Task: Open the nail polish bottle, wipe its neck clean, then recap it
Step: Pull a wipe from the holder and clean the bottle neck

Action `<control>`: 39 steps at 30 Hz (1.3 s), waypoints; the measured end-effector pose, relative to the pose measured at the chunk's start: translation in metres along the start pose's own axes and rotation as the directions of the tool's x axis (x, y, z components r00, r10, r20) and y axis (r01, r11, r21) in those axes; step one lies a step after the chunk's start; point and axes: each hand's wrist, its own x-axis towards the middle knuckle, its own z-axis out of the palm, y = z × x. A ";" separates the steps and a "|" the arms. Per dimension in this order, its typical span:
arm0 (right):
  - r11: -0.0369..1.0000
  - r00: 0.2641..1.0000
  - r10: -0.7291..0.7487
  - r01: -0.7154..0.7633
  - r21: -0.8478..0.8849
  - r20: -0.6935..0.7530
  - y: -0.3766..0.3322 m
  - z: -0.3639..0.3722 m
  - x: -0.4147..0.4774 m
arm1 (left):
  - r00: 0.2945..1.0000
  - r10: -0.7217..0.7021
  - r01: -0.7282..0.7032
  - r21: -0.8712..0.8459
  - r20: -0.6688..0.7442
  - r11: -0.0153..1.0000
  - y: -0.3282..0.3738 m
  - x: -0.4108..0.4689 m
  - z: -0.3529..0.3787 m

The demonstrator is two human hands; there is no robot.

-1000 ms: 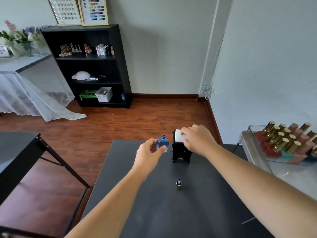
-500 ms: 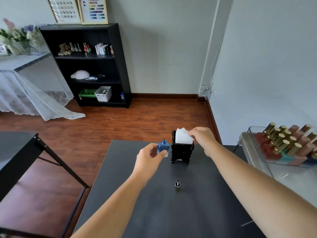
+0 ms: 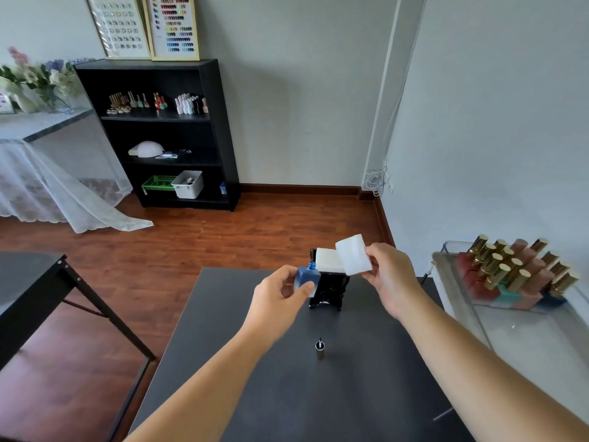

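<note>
One wipe pad (image 3: 353, 255) pinched in my right hand (image 3: 390, 279); left hand (image 3: 277, 298) fingers grip uncapped blue bottle (image 3: 306, 277) above desk (image 3: 366, 393). Advice: fold pad around neck, twist gently, bottle upright.

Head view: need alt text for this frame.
Left hand holds an open blue nail polish bottle above a dark table; right hand pinches a white wipe near a black wipe holder. The cap stands upright on the table, nearer the camera.
</note>
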 end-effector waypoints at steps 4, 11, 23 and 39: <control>0.967 0.987 -0.152 0.161 -0.199 0.059 -0.002 -0.002 -0.037 | 0.995 0.098 -0.101 0.084 0.032 0.991 0.015 -0.010 0.003; 0.892 0.957 -0.277 0.290 -0.346 0.087 -0.017 -0.005 -0.067 | 0.983 0.181 -0.184 0.150 0.036 0.971 0.031 -0.019 0.008; 0.878 0.918 -0.320 0.381 -0.289 0.236 -0.025 -0.014 -0.079 | 0.973 0.227 -0.232 0.209 0.048 0.950 0.040 -0.026 0.015; 0.706 0.857 -0.236 0.475 -0.525 0.459 -0.039 -0.009 -0.070 | 0.928 0.372 -0.363 0.254 0.014 0.896 0.032 -0.025 0.011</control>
